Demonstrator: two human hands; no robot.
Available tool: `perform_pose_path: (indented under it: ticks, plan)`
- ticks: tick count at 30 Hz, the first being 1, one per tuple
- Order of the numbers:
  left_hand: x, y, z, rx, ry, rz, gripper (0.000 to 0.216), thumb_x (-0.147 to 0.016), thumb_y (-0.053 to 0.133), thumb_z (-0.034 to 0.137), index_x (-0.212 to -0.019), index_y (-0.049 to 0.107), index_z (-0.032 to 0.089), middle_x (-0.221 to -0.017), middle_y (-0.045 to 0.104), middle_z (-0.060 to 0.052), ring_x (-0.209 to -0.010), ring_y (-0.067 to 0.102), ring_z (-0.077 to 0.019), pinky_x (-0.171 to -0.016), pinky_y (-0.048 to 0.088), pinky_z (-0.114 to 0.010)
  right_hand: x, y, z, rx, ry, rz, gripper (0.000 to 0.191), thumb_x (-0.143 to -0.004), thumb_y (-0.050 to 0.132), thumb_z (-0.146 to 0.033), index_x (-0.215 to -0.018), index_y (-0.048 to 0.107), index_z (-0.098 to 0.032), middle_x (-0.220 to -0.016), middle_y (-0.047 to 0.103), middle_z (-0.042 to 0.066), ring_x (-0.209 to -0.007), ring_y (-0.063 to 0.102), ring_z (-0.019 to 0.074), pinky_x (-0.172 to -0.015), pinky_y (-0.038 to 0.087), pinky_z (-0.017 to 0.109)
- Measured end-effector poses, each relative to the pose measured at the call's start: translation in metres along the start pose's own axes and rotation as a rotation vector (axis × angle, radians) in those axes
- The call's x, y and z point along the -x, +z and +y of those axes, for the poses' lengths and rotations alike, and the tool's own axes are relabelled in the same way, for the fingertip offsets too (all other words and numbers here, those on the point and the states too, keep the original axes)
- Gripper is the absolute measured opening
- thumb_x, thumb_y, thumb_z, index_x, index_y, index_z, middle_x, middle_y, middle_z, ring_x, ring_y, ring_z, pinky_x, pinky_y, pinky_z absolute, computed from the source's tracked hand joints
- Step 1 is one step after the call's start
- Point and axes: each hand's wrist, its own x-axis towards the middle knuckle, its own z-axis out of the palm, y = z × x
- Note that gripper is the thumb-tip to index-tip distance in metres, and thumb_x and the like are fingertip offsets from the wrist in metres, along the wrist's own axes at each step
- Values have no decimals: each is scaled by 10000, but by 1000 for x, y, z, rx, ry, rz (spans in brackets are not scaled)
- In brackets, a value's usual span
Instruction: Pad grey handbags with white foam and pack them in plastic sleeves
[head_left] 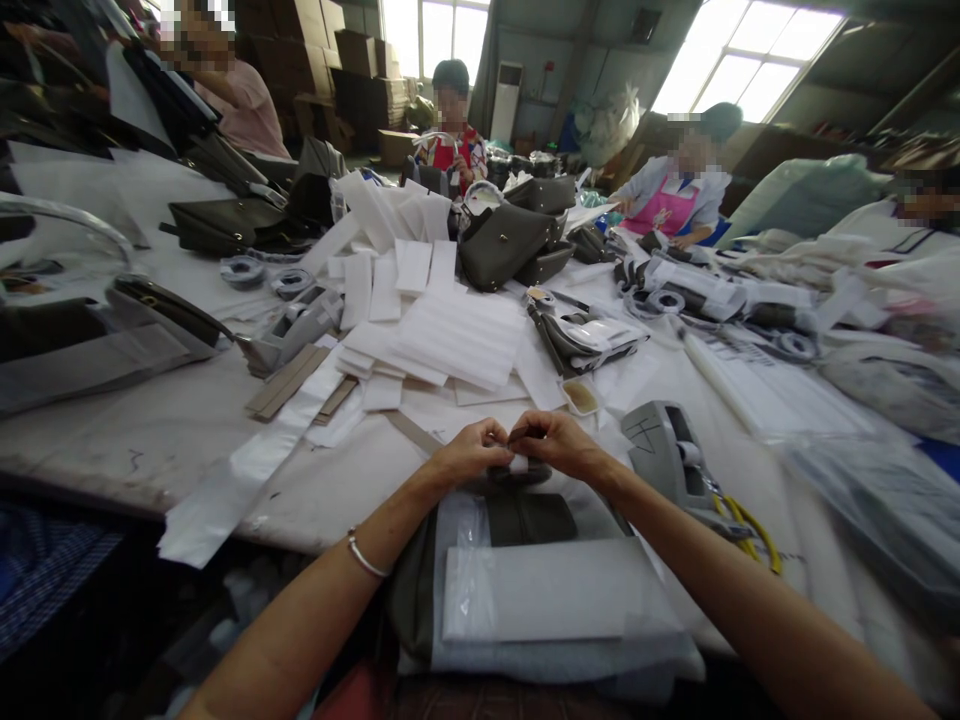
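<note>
My left hand (474, 452) and my right hand (561, 442) meet in front of me. Both have their fingers closed in a pinch on a small dark coiled strap (534, 474) with a white band round it. The fingers partly hide it. Just below, nearest my body, lies an olive-dark bag (411, 600) wrapped in thin white sheeting. On its front rests a flat white foam piece (547, 592), covered in part by clear plastic.
A grey tape dispenser (664, 455) stands right of my hands. White foam sheets (457, 335) pile up beyond them, with dark bags (506, 240) behind. Brown cardboard strips (289, 382) lie left, near a long white strip (247, 465) over the table edge. Several co-workers sit around the table.
</note>
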Motion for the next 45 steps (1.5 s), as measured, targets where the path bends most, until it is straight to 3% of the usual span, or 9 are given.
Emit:
perform_pose_path:
  ticks: [4, 7, 12, 17, 22, 28, 34, 38, 45]
  plan:
    - [0, -3, 3, 122, -14, 21, 323, -584, 762, 280, -800, 551, 165, -691, 611, 27, -620, 542, -99, -620, 384, -230, -4, 0, -8, 188, -213, 79, 100, -824, 653, -258, -829, 737, -205, -793, 712, 20, -720, 617, 153, -683, 471, 274]
    - [-1, -8, 5, 203, -26, 47, 301, -577, 770, 265, -783, 580, 155, -685, 609, 20, -622, 547, -98, -612, 384, -224, -6, -4, -13, 336, -365, 42, 136, -881, 618, -210, -899, 752, -218, -881, 732, 45, -821, 665, 173, -778, 500, 307]
    - [-3, -18, 4, 329, -42, 62, 321, -574, 778, 273, -824, 624, 144, -711, 623, -1, -622, 568, -108, -624, 427, -237, -2, -13, -19, 576, -498, -31, 287, -933, 625, -346, -1200, 693, -264, -1229, 696, 89, -1138, 632, 246, -998, 454, 433]
    - [-7, -21, 3, 367, -61, 23, 328, -582, 775, 282, -842, 640, 135, -765, 647, -39, -662, 601, -128, -649, 466, -253, -3, -14, -20, 463, -407, -73, 338, -1015, 448, -370, -1212, 696, -252, -1274, 680, 79, -1217, 601, 248, -1046, 446, 438]
    - [-7, -21, 3, 282, -45, 51, 317, -617, 713, 303, -873, 601, 153, -782, 634, -23, -658, 590, -111, -631, 460, -231, -9, -9, -10, 328, -296, 5, 241, -894, 658, -332, -1105, 748, -258, -1177, 728, 60, -1120, 662, 242, -1025, 481, 408]
    - [-2, -17, 2, -22, -4, 84, 460, -658, 702, 310, -1066, 525, 193, -751, 619, 24, -646, 582, -134, -607, 443, -243, -16, -10, 14, 204, -160, -14, 261, -829, 713, -273, -1086, 753, -261, -1148, 739, 37, -1085, 674, 235, -996, 500, 387]
    - [-13, -20, -7, -473, 131, 239, 336, -607, 669, 137, -934, 614, 191, -893, 616, -13, -890, 578, -198, -832, 452, -311, -31, -3, 23, 501, 9, -86, 239, -824, 696, -265, -1052, 767, -252, -1027, 774, 25, -947, 711, 219, -853, 524, 307]
    - [-18, -21, -12, -682, 179, 265, 257, -653, 652, 144, -904, 645, 196, -976, 642, -46, -1003, 570, -242, -950, 425, -368, -37, 0, 22, 590, 37, -93, 216, -808, 699, -295, -1003, 783, -259, -968, 782, 31, -895, 712, 227, -790, 502, 289]
    - [-25, -23, -14, -849, 222, 220, 264, -690, 646, 134, -950, 658, 180, -969, 683, -52, -960, 608, -227, -929, 453, -356, -34, 1, 22, 671, 0, -110, 241, -850, 655, -316, -1057, 764, -260, -991, 773, 45, -907, 700, 232, -802, 476, 289]
